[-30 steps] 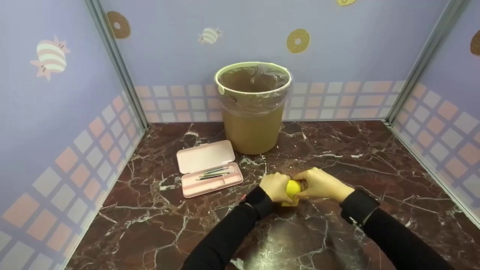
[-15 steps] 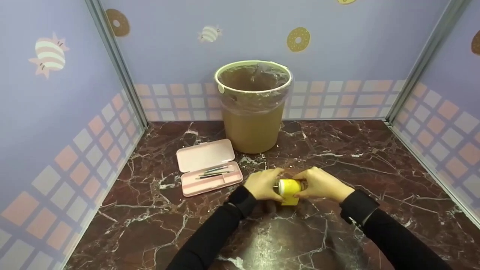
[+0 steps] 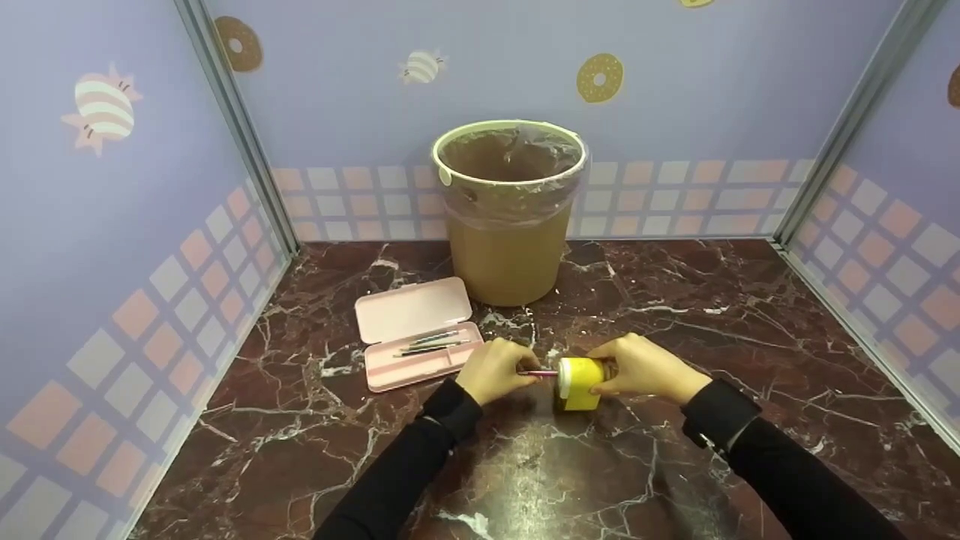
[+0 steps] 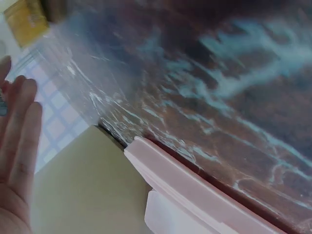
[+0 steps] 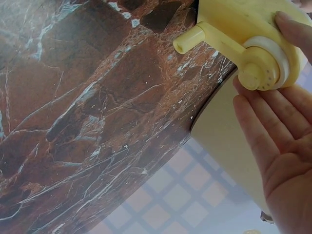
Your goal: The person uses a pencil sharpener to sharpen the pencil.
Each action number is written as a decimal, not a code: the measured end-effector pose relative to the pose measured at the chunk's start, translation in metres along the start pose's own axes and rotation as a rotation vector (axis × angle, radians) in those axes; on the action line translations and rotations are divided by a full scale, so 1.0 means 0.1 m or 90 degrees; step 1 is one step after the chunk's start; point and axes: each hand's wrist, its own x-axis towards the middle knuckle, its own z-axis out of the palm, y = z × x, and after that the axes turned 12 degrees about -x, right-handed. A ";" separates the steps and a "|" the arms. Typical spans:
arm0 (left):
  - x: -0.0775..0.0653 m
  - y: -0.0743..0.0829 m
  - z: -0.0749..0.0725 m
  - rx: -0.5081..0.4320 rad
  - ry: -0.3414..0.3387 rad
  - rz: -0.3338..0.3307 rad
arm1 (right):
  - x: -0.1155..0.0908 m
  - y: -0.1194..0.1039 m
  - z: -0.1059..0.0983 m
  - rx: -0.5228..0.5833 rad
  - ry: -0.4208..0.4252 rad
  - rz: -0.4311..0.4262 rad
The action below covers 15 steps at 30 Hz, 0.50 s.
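Note:
A yellow crank pencil sharpener (image 3: 581, 384) stands on the marble-patterned tabletop. My right hand (image 3: 646, 367) grips it from the right, thumb on one side and fingers on the other. Its crank handle (image 5: 190, 39) shows in the right wrist view. Just left of the sharpener, my left hand (image 3: 495, 369) pinches a pinkish-purple pencil (image 3: 541, 373), which lies level with its far end at the sharpener's front. Whether the tip is inside the hole cannot be made out. In the left wrist view the left fingers (image 4: 22, 131) show at the edge, and the pencil is mostly out of frame.
An open pink pencil case (image 3: 386, 375) lies left of my left hand, with several pencils (image 3: 431, 343) in it. Behind stands a tan trash bin (image 3: 506, 262) lined with a clear bag. Patterned panels enclose the back and both sides.
My left hand has moved left, away from the sharpener, and the pencil now shows between them. The right hand has kept its grip in place.

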 end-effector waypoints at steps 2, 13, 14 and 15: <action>-0.01 -0.01 0.00 0.008 0.011 0.018 | 0.00 -0.01 0.00 0.000 0.000 0.000; -0.09 -0.09 0.01 0.023 0.036 0.078 | 0.00 -0.01 0.00 -0.017 0.001 -0.002; -0.10 -0.10 0.01 0.023 0.040 0.085 | 0.00 -0.01 0.00 -0.017 0.001 -0.003; -0.10 -0.11 0.01 0.026 0.044 0.092 | 0.01 -0.01 0.00 -0.017 0.001 -0.004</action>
